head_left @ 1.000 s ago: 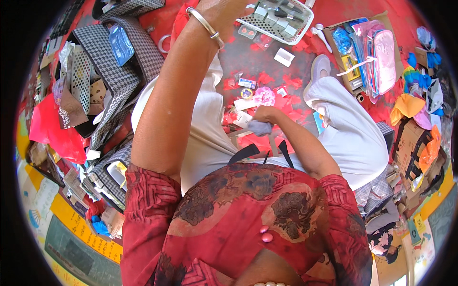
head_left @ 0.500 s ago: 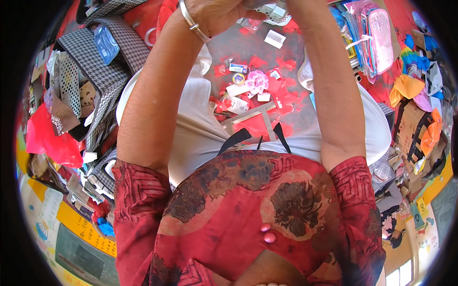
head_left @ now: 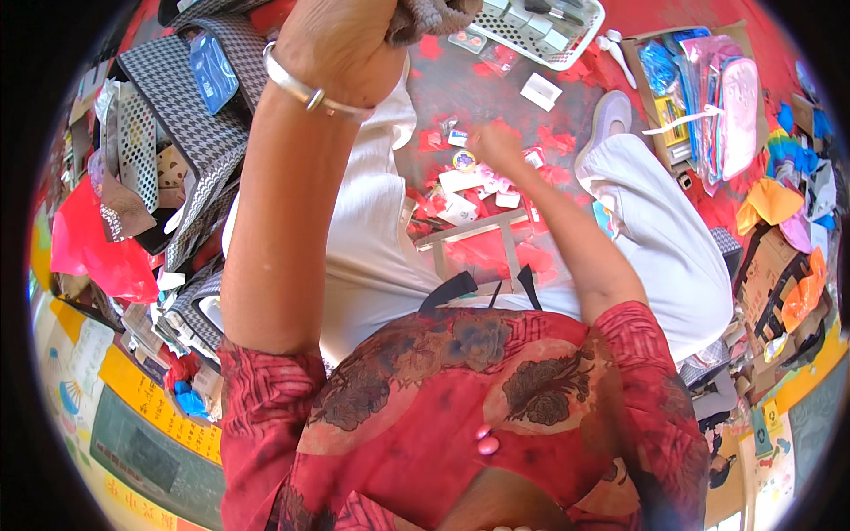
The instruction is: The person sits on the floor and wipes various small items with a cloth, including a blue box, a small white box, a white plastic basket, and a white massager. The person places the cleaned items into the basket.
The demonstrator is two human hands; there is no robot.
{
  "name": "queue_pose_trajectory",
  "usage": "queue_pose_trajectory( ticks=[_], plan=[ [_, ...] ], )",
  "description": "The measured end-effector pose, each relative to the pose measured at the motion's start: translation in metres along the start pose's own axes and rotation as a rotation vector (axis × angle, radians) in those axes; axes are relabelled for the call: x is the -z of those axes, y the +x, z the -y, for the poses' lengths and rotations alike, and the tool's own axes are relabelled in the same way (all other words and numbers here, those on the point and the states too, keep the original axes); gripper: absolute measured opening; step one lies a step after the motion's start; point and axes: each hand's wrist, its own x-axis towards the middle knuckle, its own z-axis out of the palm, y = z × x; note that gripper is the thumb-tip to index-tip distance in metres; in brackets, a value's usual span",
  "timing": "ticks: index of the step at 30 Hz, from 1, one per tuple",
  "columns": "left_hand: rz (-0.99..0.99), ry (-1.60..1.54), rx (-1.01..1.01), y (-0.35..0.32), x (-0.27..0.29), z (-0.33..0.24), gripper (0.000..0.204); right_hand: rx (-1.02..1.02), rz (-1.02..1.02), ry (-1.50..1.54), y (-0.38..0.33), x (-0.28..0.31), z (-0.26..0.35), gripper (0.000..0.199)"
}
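Red and grey floor (head_left: 482, 97) spreads between the person's two legs, which wear white trousers (head_left: 660, 212). Left arm is raised long toward the upper edge, its wrist in a silver bracelet (head_left: 305, 91). Left hand (head_left: 359, 40) is closed around a bunched grey-brown cloth (head_left: 434, 19), and this cloth is partly cut by the edge. Right arm is lower and bent at the elbow; its forearm goes inward and up. Right hand (head_left: 498, 146) is above the small things on the floor, just beside a blue-and-white box (head_left: 458, 138). Its fingers seem curled, but they are turned away, so I cannot tell whether they grip something.

Below this box there is a round tin (head_left: 464, 160), and farther up a white card (head_left: 540, 91) and a white basket (head_left: 567, 65). At left stands a houndstooth storage box (head_left: 168, 75) with a blue packet (head_left: 213, 75) on it; at right, a pink pouch (head_left: 740, 115). A dark green board (head_left: 133, 451) appears at the lower left.
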Motion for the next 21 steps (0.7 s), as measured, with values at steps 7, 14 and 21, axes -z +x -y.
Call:
queue_pose_trajectory(
  ticks=[7,14,21],
  plan=[
    [-0.288,0.029,-0.082,-0.006,-0.010,0.005,0.010,0.575,-0.036,-0.739,-0.023,-0.100,-0.005,0.024],
    [-0.204,-0.050,0.004,-0.007,-0.012,0.003,0.014,0.429,-0.031,-0.741,-0.003,-0.085,-0.038,0.028],
    [-0.213,-0.044,0.049,-0.004,-0.005,0.001,0.012,-0.095,-0.304,0.043,0.016,-0.040,-0.076,0.034]
  ],
)
